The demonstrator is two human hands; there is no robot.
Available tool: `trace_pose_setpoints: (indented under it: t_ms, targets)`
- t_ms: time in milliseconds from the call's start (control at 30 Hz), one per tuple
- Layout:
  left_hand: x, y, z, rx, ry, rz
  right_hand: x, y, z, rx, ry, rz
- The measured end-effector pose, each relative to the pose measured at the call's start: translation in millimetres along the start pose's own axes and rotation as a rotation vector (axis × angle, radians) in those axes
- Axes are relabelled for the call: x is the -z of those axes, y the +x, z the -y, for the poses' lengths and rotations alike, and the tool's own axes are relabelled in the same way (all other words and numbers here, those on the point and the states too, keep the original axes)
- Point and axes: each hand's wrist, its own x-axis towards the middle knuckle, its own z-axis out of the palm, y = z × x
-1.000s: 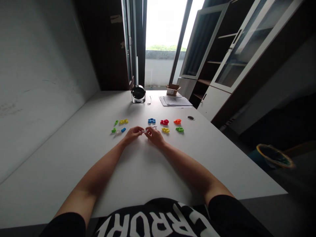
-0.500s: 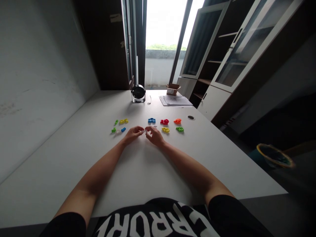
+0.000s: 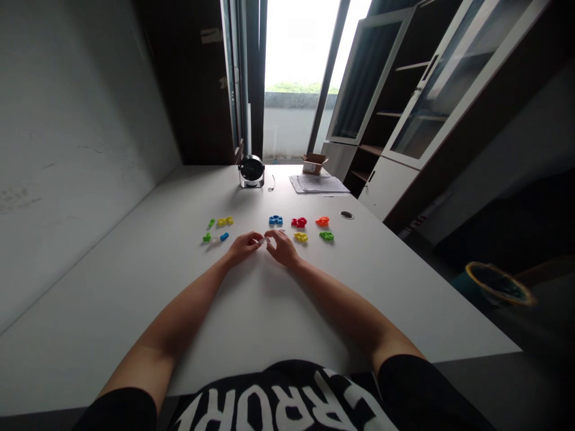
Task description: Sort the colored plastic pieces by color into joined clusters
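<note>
Between my hands is a small whitish plastic piece (image 3: 265,240), partly covered by fingers. My left hand (image 3: 244,246) pinches it from the left, and my right hand (image 3: 281,247) grips it from the right. Just beyond my right hand lie a blue plastic piece (image 3: 275,220), a red piece (image 3: 299,222) and a yellow piece (image 3: 300,237). Farther right are an orange piece (image 3: 322,221) and a green piece (image 3: 327,236). Left of my left hand sit a small blue piece (image 3: 224,237), a clear piece (image 3: 214,240), a yellow piece (image 3: 225,221) and small green pieces (image 3: 206,237).
A round black device on a stand (image 3: 251,170) is at the table's far side. Papers (image 3: 318,184) and an open cardboard box (image 3: 314,163) are at the far right, near a cable hole (image 3: 347,215). A wall borders the left; a bin (image 3: 501,282) stands off the right edge.
Both hands stay close together at nearly the same spot, with only slight finger movement around the whitish piece. The other pieces lie unmoved.
</note>
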Motion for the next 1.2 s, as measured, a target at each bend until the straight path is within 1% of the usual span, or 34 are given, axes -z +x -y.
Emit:
trace_pose_setpoints:
  t_ms: [100, 200, 433, 533, 600, 700, 800, 867, 933, 1067, 1133, 1200]
  targets:
    - [-2.2, 0, -2, 0.000, 0.109, -0.017, 0, 0, -2, 0.006, -0.006, 0.012]
    - [-3.1, 0, -4, -0.007, 0.174, -0.012, 0, -1, -3, 0.018, -0.001, 0.010]
    - [-6.9, -1, -6, 0.016, 0.377, -0.046, 0, 0, -3, 0.045, 0.016, 0.019]
    - [-8.7, -2, -7, 0.046, 0.425, -0.064, -1, 0, -4, 0.021, -0.026, 0.017]
    - [-9.7, -2, -7, 0.089, 0.448, -0.088, 0, 1, -4, -0.021, -0.067, -0.012]
    - [-12.7, 0, -5, 0.157, 0.478, -0.125, 3, 4, -9, -0.102, -0.108, -0.110]
    - [-17.3, 6, -1, 0.221, 0.523, -0.151, 9, 8, -18, -0.197, -0.137, -0.211]
    - [-19.1, 13, 1, 0.261, 0.553, -0.170, 12, 10, -25, -0.253, -0.170, -0.239]
    - [-18.8, 23, 3, 0.309, 0.563, -0.187, 14, 11, -32, -0.288, -0.215, -0.223]
    - [-17.5, 47, 3, 0.432, 0.512, -0.177, 10, 9, -38, -0.290, -0.303, -0.129]
    - [-21.0, 55, 2, 0.447, 0.487, -0.180, 6, 8, -39, -0.269, -0.334, -0.101]
    - [-27.9, 61, 0, 0.422, 0.495, -0.204, 3, 7, -41, -0.240, -0.349, -0.086]
